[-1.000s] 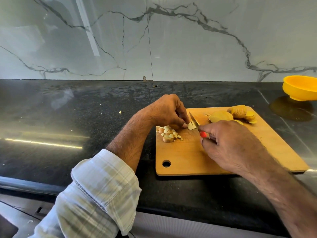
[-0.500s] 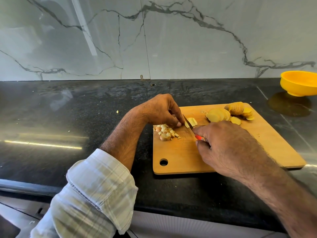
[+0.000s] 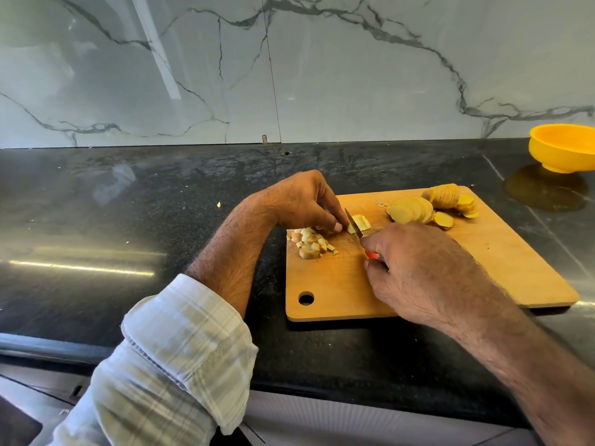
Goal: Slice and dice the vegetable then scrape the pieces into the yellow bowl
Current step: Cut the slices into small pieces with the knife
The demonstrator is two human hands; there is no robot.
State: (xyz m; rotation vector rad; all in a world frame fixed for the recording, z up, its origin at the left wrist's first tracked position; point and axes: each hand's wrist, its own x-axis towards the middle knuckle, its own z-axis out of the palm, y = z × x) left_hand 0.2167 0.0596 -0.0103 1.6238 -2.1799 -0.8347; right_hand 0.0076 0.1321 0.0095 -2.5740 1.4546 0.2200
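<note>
Resting flat on a dark, speckled, glossy stone surface [image 3: 135, 239], a rectangular wooden cutting board [image 3: 483, 272] with rounded corners and a round hanging hole at its near-left corner is seen. A small knife [image 3: 354, 224] with a short pointed metal blade and a red handle is gripped by the right hand [image 3: 428, 272], fingers clenched round the handle, mostly hidden under the palm. The blade edge is set against a pale, flat-cut potato piece [image 3: 361, 223] near the board's middle-left. That piece is steadied by the left hand [image 3: 302, 201], fingers curled with the fingertips pressed down just beside the blade; whether it is truly pinched cannot be told. A small heap of diced cubes [image 3: 310, 242], pale with bits of brownish skin, lies at the board's left edge, just under the left hand. Thin round potato slices [image 3: 431, 206], fanned and overlapping, are stacked toward the far-right part of the board, well apart from the dice. A smooth yellow bowl [image 3: 561, 148], round and plastic-looking, stands on the surface at far right, beyond the board, cut off by the frame edge. A rolled plaid fabric sleeve [image 3: 174, 358] covers the left forearm. A white marble-look wall [image 3: 289, 66] with grey veins backs the surface. A tiny stray piece [image 3: 219, 204] lies on the surface left of the board.
</note>
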